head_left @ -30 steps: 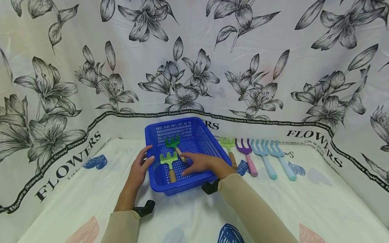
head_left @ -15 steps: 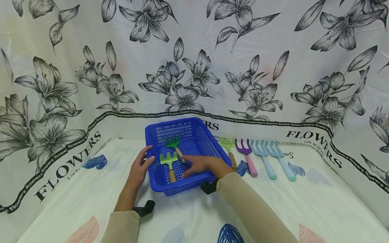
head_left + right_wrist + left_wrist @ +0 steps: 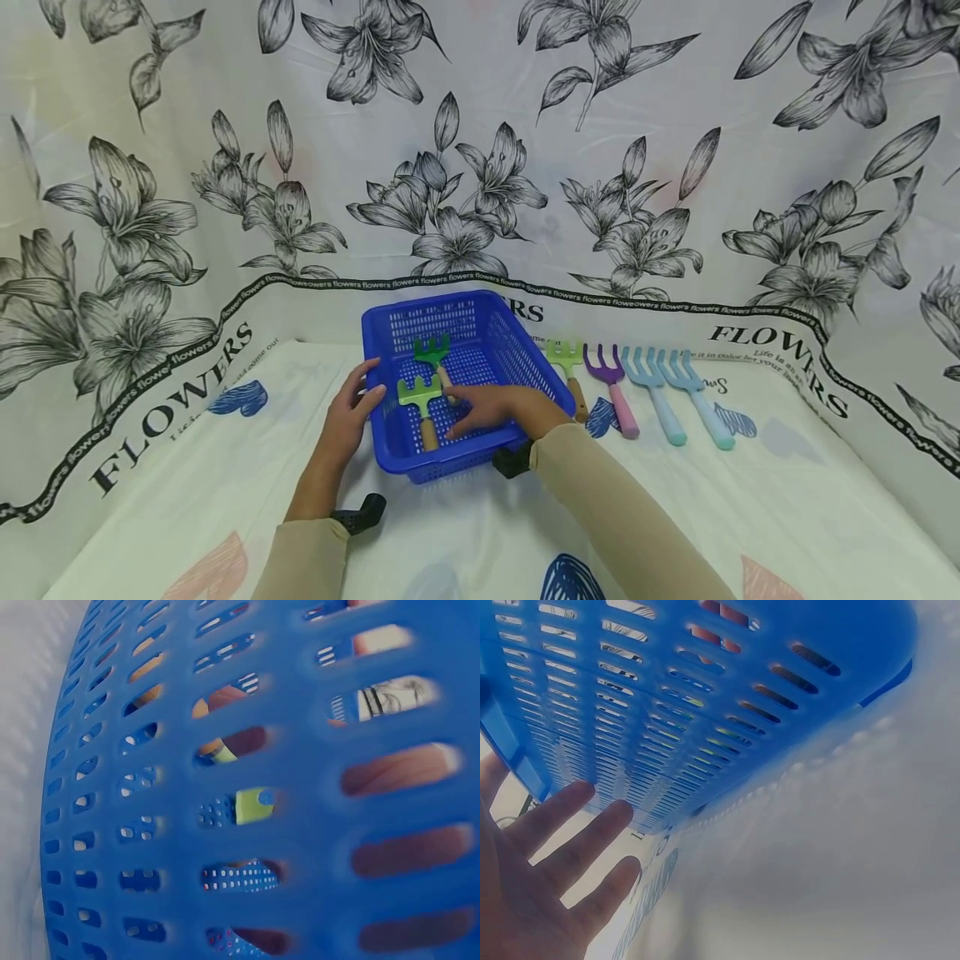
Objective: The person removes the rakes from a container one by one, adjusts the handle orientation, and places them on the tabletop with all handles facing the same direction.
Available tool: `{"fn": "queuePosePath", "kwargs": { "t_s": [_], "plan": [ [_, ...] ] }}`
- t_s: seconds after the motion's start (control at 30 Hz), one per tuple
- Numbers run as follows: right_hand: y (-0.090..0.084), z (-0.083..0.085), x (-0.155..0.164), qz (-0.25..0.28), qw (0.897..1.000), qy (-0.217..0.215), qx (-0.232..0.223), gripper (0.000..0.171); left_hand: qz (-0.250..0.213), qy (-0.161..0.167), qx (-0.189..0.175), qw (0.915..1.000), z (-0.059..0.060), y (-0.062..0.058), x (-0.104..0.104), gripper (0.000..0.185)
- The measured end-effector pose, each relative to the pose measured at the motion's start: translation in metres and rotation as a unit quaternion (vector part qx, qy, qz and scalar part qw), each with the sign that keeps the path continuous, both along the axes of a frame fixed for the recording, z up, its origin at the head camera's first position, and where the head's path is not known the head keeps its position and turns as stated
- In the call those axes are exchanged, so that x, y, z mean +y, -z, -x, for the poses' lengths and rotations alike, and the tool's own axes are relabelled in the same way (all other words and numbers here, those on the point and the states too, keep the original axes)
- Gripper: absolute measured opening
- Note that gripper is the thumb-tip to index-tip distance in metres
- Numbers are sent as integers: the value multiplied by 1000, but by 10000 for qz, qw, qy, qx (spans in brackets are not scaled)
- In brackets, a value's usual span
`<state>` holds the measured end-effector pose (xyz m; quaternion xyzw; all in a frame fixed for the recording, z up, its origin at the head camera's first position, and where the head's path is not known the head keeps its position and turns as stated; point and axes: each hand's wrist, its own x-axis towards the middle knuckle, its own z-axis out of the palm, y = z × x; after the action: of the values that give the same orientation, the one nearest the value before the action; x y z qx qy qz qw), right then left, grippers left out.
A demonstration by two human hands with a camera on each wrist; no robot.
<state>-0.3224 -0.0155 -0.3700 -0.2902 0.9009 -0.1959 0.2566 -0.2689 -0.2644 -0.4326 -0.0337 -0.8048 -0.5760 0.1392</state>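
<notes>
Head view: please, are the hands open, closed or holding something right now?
Left hand: open, at the side of the blue basket.
Right hand: open inside the basket, close to the dark green fork; contact unclear.

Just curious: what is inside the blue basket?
A dark green hand fork, a light green hand fork and part of the right hand. Anything beneath that hand is hidden.

We reach forward with the left forearm (image 3: 311, 500) nearly straight and the right forearm (image 3: 615, 504) slanting inward. Our left hand (image 3: 348, 408) has its fingers extended and spread, thumb set apart. Our right hand (image 3: 491, 406) shows its back upward, thumb parted from the fingers, tips pointing to our left.
</notes>
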Motion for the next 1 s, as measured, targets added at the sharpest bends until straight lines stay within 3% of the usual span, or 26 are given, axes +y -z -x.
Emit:
{"fn": "queuePosePath", "kwargs": {
  "t_s": [0.37,0.47,0.57,0.63,0.7,0.87,1.0],
  "plan": [
    [2,0,2,-32,9998,-194,-3,78,94,-97,-89,9999,-1,-1,2,57],
    [3,0,3,18,9999,-156,44,76,87,-35,-134,9999,-9,-12,7,57],
    [2,1,4,83,9997,-134,184,72,84,-14,-114,9999,-9,-13,8,58],
    [2,3,4,173,9994,-135,268,68,95,-29,-106,9999,-8,-12,8,58],
    [2,3,3,239,9990,-121,365,64,86,-52,-56,9999,-1,-3,4,58],
    [2,5,2,536,9971,-89,541,57,65,-90,-88,9999,-1,-4,3,58],
    [0,5,1,834,9945,-63,631,61,9,-84,-176,9998,0,-2,2,58]
  ]
}}
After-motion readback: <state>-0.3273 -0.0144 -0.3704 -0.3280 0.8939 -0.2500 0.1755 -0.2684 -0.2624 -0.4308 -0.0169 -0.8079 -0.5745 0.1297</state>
